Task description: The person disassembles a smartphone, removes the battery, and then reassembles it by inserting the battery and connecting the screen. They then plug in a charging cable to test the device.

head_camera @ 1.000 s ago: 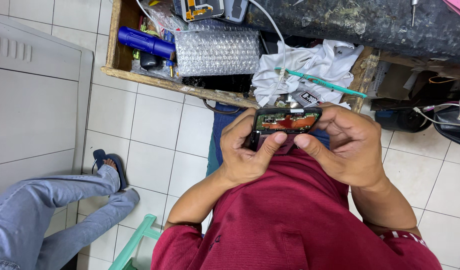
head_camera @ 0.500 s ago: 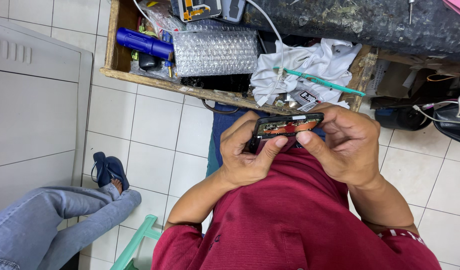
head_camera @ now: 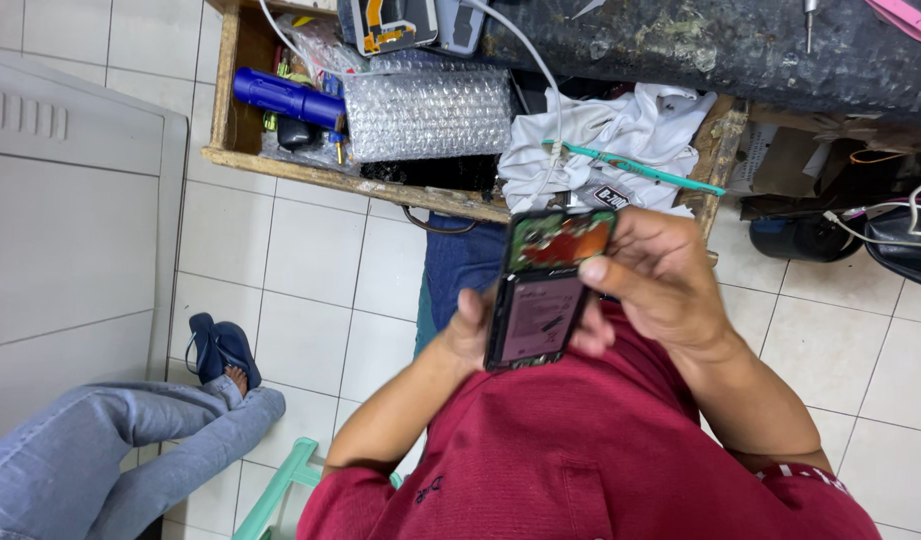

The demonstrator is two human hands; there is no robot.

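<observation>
Holding an opened phone (head_camera: pixel 543 292) at the centre of the frame, the person in the red shirt (head_camera: pixel 581 460) has both hands on it. The phone stands nearly upright, its back cover off, with a green and red board showing at the top end and a dark battery below. The left hand (head_camera: pixel 473 330) sits behind and under the lower part, its fingers closed around the left edge. The right hand (head_camera: pixel 661 280) comes in from the right, its fingers clamped on the phone's upper right side, the thumb (head_camera: pixel 606 270) pressed flat against the edge.

Above the hands, in the upper middle of the frame, a wooden tray (head_camera: pixel 281 165) holds a blue cylinder (head_camera: pixel 286 97), a sheet of bubble wrap (head_camera: pixel 428 112) and a crumpled white cloth (head_camera: pixel 621 135). A thin teal tool (head_camera: pixel 641 170) lies across the cloth. A white cable (head_camera: pixel 541 70) runs down over the bubble wrap.

In the lower left, another person's leg in jeans (head_camera: pixel 101 450) stretches across the tiled floor (head_camera: pixel 311 260), with a dark blue sandal (head_camera: pixel 221 345) at the foot. A pale green stool edge (head_camera: pixel 281 490) shows just beside the red shirt.
</observation>
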